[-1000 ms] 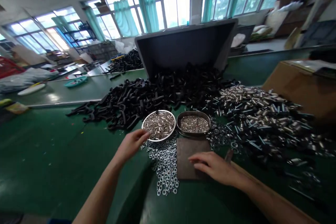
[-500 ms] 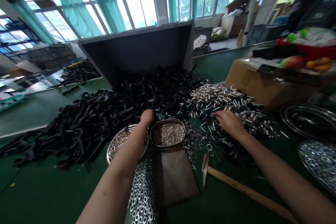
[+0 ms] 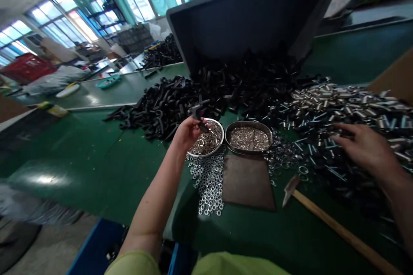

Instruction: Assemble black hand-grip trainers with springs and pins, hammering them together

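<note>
My left hand (image 3: 187,134) is closed around a black forked part (image 3: 197,114), held up over the left edge of a round white-rimmed bowl (image 3: 222,141) of small metal pins. Behind it lies a heap of similar black parts (image 3: 161,107). My right hand (image 3: 368,148) is at a pile of black-headed threaded bolts (image 3: 322,161), its thumb and fingers brought together; whatever is between them is too dark to make out. Beside the bowl stands an oval tin (image 3: 248,152) full of tiny metal pieces. Silvery metal cylinders (image 3: 342,99) lie beyond my right hand.
A flat metal plate (image 3: 248,182) lies before the tin, with ring-shaped nuts or washers (image 3: 209,189) at its left. A wooden-handled hammer (image 3: 338,225) rests to the right. The tipped grey crate (image 3: 251,17) spills black parts at the back. A blue bin (image 3: 93,245) sits below the table edge.
The view has swung left and down. My left hand has come up from the black heap behind the bowl, now with a forked part in it. My right hand remains at the bolt pile.
</note>
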`<state>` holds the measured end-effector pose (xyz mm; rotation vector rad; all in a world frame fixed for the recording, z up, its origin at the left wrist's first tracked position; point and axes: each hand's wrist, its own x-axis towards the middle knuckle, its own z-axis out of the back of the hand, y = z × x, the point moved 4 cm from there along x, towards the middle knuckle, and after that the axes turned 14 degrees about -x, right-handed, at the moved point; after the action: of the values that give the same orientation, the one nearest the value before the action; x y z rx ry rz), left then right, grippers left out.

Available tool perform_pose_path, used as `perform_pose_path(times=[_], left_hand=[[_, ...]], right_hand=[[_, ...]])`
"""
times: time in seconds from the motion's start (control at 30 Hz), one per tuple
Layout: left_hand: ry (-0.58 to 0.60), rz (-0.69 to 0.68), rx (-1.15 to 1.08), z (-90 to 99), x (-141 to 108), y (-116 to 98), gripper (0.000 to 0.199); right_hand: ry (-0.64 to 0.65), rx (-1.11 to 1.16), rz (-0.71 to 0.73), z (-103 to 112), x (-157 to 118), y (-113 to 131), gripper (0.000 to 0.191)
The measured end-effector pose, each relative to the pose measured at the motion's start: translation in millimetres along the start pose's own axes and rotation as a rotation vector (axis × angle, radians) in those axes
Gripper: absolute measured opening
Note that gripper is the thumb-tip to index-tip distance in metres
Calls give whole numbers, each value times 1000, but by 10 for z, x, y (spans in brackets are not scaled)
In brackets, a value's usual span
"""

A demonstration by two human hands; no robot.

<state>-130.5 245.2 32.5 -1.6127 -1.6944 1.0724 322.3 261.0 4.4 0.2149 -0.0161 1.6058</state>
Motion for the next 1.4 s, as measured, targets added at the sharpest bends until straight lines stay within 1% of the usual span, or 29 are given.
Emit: perform_pose_path(times=[0.03,0.07,0.1,0.13,0.2,0.23,0.27,0.3,0.37,0.43,0.53,0.67,0.73,0.77,0.8,0.83,0.9,0.93,0.97,1.03,1.13,1.23,1.33,1.4], left_hand=[[-37,-5,-76,136,-211,-8,35],[-88,-17,-74,280,-412,6,33],[-138,-34,8,421,-596,40,31],[-185,-47,164,554,-759,90,29],[-239,-48,589,764,-1006,227,25],[-248,-50,769,837,-1089,304,23],[-250,-53,891,889,-1147,382,21],[-249,-61,974,921,-1182,454,19],[-251,-79,1057,939,-1202,568,14],[-256,-89,1147,916,-1176,635,13],[-243,-81,1240,866,-1115,649,15],[-212,-80,1277,794,-1117,546,17],[-213,-103,1216,710,-1190,484,21],[-212,-103,1109,650,-1246,469,21],[-203,-87,947,578,-1314,474,21],[-187,-50,736,491,-1391,502,21],[-120,66,304,271,-1560,613,24],[-91,123,153,154,-1644,676,26],[-69,168,49,45,-1723,737,27],[-54,212,-58,-118,-1846,835,27],[-38,205,-89,-223,-1943,912,26],[-22,160,-33,-216,-1970,907,24],[-12,82,143,-184,-1970,868,18],[-1,23,287,-176,-1966,871,13]], right_hand=[[-13,98,-80,51,-104,79,30],[-11,207,-127,88,-223,192,30],[-8,314,-168,113,-351,322,29],[27,421,-168,113,-476,479,29],[106,602,-142,70,-705,805,28],[157,673,-119,26,-804,966,29],[209,733,-87,-27,-892,1121,30],[257,785,-50,-82,-969,1268,31],[350,868,20,-195,-1102,1529,34],[417,923,68,-287,-1212,1731,34],[460,962,112,-360,-1345,1913,31],[470,1017,131,-342,-1463,1975,28],[464,1079,128,-291,-1507,1983,27],[462,1111,129,-259,-1530,1994,26],[464,1142,133,-225,-1555,2014,24],[471,1173,139,-191,-1583,2041,23],[492,1227,156,-130,-1641,2114,21],[505,1251,166,-106,-1671,2155,21],[518,1272,174,-89,-1699,2193,20],[541,1299,182,-74,-1744,2252,20],[540,1324,161,-78,-1771,2287,20],[533,1358,101,-96,-1757,2283,22],[551,1387,22,-130,-1727,2268,23],[486,1327,14,-135,-1692,2240,22]])
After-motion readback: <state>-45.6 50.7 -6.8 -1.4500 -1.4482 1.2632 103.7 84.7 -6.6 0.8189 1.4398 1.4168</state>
